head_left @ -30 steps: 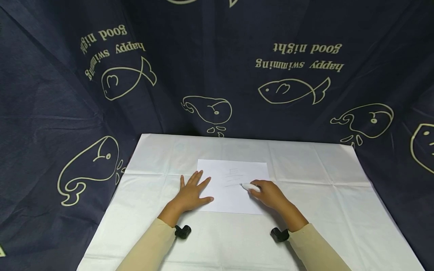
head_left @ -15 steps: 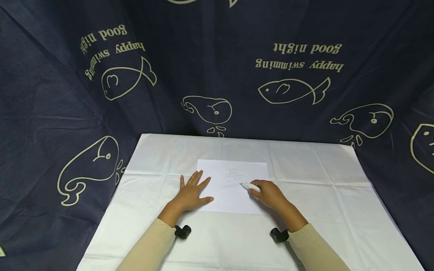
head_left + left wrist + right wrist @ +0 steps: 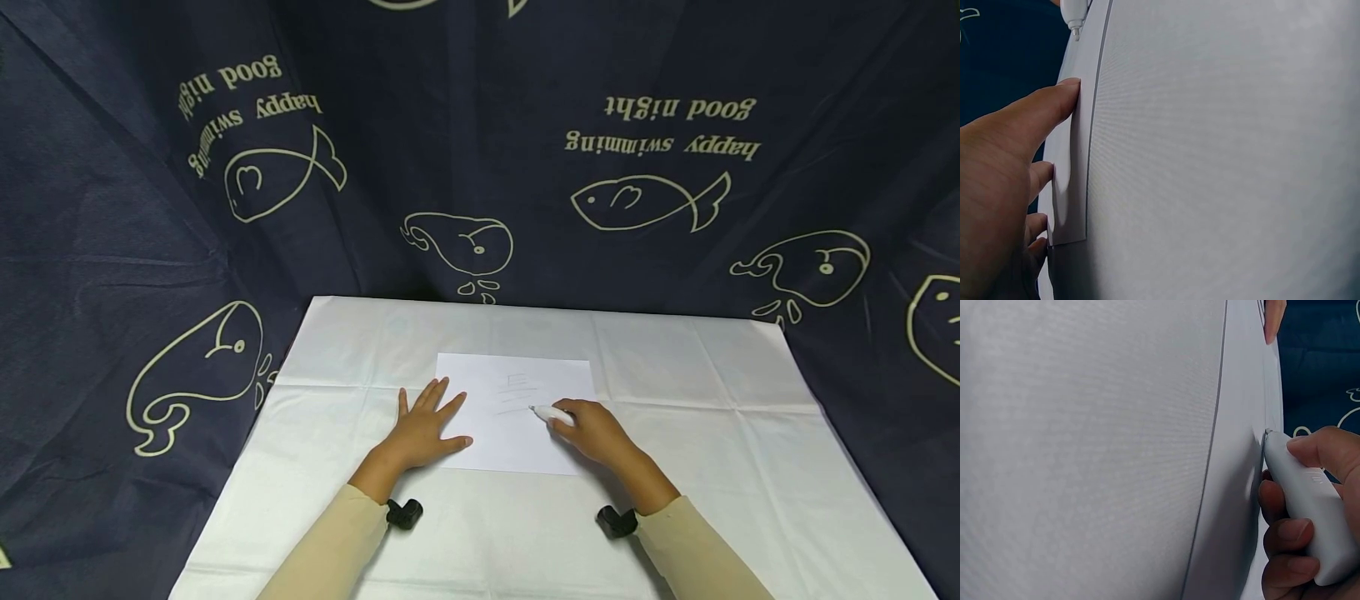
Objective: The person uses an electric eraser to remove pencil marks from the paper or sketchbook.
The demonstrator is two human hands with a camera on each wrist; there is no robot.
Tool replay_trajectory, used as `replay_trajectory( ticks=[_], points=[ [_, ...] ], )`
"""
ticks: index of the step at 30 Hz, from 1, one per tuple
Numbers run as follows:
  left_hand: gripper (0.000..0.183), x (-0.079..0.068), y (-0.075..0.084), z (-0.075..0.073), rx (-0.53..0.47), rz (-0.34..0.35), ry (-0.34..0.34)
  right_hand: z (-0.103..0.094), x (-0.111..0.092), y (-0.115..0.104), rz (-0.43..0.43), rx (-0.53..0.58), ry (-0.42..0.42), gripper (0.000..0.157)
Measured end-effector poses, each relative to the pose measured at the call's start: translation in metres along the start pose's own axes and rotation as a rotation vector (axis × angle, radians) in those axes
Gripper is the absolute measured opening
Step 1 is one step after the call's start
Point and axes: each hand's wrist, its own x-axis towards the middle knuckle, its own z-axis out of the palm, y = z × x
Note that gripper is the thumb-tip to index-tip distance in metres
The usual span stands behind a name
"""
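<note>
A white sheet of paper (image 3: 495, 446) lies on the covered table, bearing a faint letter E and several thin slanting lines. My right hand (image 3: 595, 429) grips a thick white correction pen (image 3: 552, 414), thumb on top and fingers curled beneath its body (image 3: 1313, 506). Its narrow tip points left at the right end of the lowest line; whether it touches the paper is hard to tell. My left hand (image 3: 422, 429) rests with fingers spread across the sheet's left edge. The left thumb (image 3: 1063, 100) lies on the paper in the left wrist view.
A white, creased cloth (image 3: 660, 358) covers the table. Behind and beside it hangs a dark blue curtain (image 3: 450, 125) printed with fish, whales and upside-down words. Black wrist devices (image 3: 405, 513) sit at both sleeve cuffs.
My right hand and the correction pen have shifted very slightly left. The left hand and the paper stay where they were.
</note>
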Motion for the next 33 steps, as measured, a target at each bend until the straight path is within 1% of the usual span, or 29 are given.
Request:
replay_trajectory(
  ticks=[3,10,20,23,33],
  points=[
    [0.082,-0.0001,0.0000,0.0001,0.002,-0.002,-0.003,0.0007,0.0002,0.0006,0.000,0.004,0.004,0.026],
    [0.082,0.0002,-0.0007,0.0006,0.003,-0.003,-0.010,0.0019,-0.0003,0.0006,-0.030,0.015,-0.001,0.024],
    [0.080,0.0010,-0.0016,0.0015,0.005,0.004,0.005,0.0011,0.0003,0.0006,-0.007,0.006,0.005,0.028],
    [0.081,0.0018,-0.0017,0.0019,0.011,0.001,0.000,0.0004,0.0005,0.0007,-0.011,0.005,0.002,0.029],
    [0.081,0.0016,-0.0003,0.0005,0.018,-0.010,-0.009,0.0011,0.0004,0.0015,-0.022,0.019,-0.006,0.025]
  ],
)
